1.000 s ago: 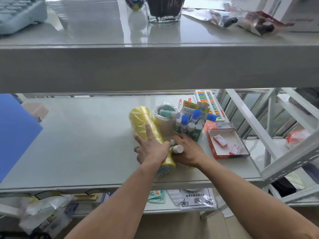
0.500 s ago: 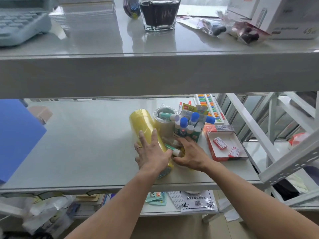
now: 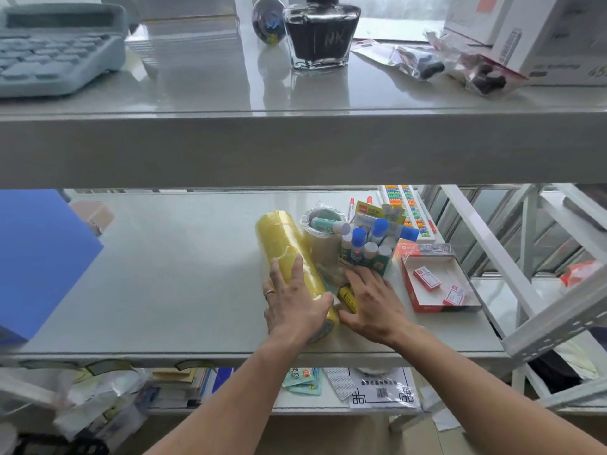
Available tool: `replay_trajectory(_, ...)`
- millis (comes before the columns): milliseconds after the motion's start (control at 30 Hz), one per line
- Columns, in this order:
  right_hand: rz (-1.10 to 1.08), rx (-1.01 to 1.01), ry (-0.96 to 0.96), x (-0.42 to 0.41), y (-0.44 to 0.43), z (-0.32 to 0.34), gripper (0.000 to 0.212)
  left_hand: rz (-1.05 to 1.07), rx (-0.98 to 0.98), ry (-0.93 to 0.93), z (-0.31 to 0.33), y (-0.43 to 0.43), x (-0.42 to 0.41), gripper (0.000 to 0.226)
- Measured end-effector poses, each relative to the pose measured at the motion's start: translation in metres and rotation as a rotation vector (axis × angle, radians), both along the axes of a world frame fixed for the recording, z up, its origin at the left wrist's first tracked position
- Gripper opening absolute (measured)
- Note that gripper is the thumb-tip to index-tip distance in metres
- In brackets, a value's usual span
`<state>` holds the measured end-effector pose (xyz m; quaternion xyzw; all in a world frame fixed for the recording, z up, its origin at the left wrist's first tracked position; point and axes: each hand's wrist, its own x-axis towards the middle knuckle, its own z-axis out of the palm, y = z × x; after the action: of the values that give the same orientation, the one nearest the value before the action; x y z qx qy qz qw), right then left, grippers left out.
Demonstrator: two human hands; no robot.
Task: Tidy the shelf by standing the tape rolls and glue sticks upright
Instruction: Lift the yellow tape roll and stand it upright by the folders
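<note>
A long yellow stack of tape rolls (image 3: 283, 244) lies on its side on the middle shelf (image 3: 170, 274). My left hand (image 3: 292, 303) rests on its near end, fingers wrapped over it. A clear-wrapped tape roll (image 3: 320, 241) stands upright behind, with a green glue stick (image 3: 325, 223) lying across its top. A green box (image 3: 381, 257) holds several upright blue- and white-capped glue sticks (image 3: 358, 241). My right hand (image 3: 374, 300) lies flat, fingers spread, over loose glue sticks beside the stack. One yellow-labelled glue stick (image 3: 348, 298) shows between my hands.
A red box (image 3: 437, 284) with small staple packs sits to the right. A colourful abacus (image 3: 407, 208) lies behind. The upper shelf (image 3: 295, 146) overhangs, carrying an ink bottle (image 3: 320, 31) and a calculator (image 3: 56, 54). A blue folder (image 3: 36, 257) stands at left.
My right hand has opened flat and shifted slightly toward me over the loose glue sticks. My left hand stays on the yellow stack. The camera has tilted upward.
</note>
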<state>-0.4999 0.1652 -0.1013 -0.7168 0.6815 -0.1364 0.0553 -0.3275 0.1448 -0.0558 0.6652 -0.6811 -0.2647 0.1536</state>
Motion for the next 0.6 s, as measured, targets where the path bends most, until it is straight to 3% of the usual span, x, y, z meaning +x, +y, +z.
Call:
replay_trajectory(367, -0.073, -0.032, -0.171, -0.016, 0.018, 0.015, 0.062, 0.063, 0.015, 0.195, 0.000, -0.008, 0.032, 0.081)
replay_trajectory(433, -0.120, -0.067, -0.256, -0.015, 0.019, 0.025, 0.055, 0.097, 0.070, 0.325, 0.000, -0.011, 0.039, 0.080)
replay_trajectory(533, -0.236, -0.145, -0.506, 0.020, 0.013, 0.053, 0.045, 0.276, 0.249, 0.674, 0.001, -0.033, 0.068, 0.073)
replay_trajectory(600, -0.329, -0.002, -0.681, 0.054, 0.001, 0.072, 0.041, 0.393, 0.467, 0.864, 0.002, -0.050, 0.089, 0.063)
